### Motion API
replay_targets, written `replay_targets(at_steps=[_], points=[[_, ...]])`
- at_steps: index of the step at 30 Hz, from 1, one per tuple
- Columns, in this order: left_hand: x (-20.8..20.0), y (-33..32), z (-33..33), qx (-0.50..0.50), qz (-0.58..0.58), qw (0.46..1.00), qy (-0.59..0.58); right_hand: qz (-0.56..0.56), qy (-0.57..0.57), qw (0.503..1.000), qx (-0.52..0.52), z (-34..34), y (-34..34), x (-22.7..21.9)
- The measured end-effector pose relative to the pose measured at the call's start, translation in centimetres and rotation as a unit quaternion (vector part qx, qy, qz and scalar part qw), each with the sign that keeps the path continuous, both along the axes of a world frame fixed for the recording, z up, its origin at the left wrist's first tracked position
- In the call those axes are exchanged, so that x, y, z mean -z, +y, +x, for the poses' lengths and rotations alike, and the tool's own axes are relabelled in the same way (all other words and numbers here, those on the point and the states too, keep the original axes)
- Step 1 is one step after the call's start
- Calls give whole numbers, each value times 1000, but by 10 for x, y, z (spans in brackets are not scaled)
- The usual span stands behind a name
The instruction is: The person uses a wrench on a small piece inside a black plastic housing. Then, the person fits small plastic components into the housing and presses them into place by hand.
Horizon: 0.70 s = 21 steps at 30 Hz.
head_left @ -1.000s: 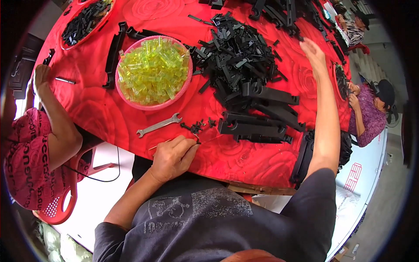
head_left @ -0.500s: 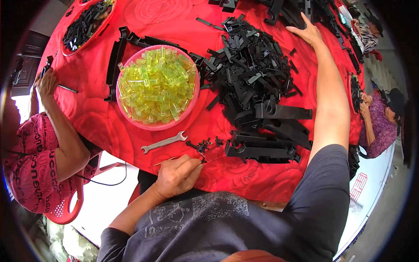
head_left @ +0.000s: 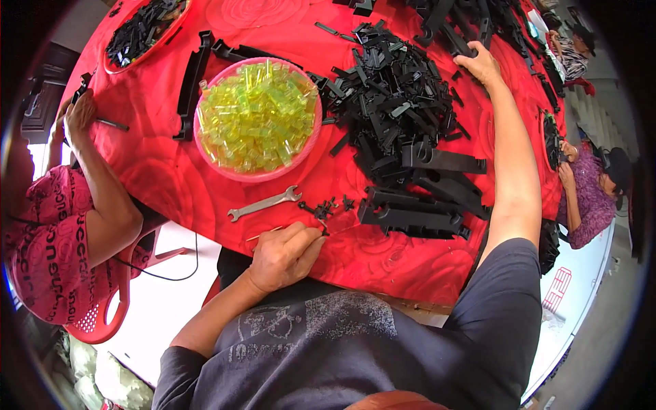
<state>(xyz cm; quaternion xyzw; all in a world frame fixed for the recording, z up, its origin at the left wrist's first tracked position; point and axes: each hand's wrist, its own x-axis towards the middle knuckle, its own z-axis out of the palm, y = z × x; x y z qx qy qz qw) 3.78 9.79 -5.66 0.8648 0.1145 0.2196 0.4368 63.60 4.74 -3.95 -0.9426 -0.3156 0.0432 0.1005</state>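
My left hand (head_left: 283, 256) rests at the near table edge with curled fingers. A thin pale stick (head_left: 264, 234) shows beside its knuckles and a small dark tip by its fingertips; what lies inside the fingers is hidden. Just beyond are small black cross-shaped pieces (head_left: 321, 208) and a metal open-ended wrench (head_left: 264, 203). Stretched to the far right, my right hand (head_left: 482, 67) has its thumb and fingers closed around the end of a long black plastic part (head_left: 456, 39) in a pile of similar parts.
A pink basket (head_left: 258, 177) of clear yellow-green blocks stands left of a heap of small black pieces (head_left: 393, 96). Long black notched parts (head_left: 417, 219) lie nearer. At left a person (head_left: 82, 116) holds a black part; another person (head_left: 591, 184) works at right.
My right hand has gone from spread fingers to closing on a black part. The view has shifted slightly; my left hand stays by the table edge.
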Motion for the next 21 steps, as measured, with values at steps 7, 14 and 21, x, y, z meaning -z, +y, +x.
replay_targets(at_steps=[7, 14, 21], points=[[4, -3, 1, -5, 11, 1000, -24, -37, 60, 996, 49, -43, -62, -11], [3, -4, 0, -14, 4, 999, -43, -85, 81, 990, 75, -100, -121, -31], [4, -5, 2, -22, 15, 998, -54, -59, -12, 995, 85, -137, -176, -17]])
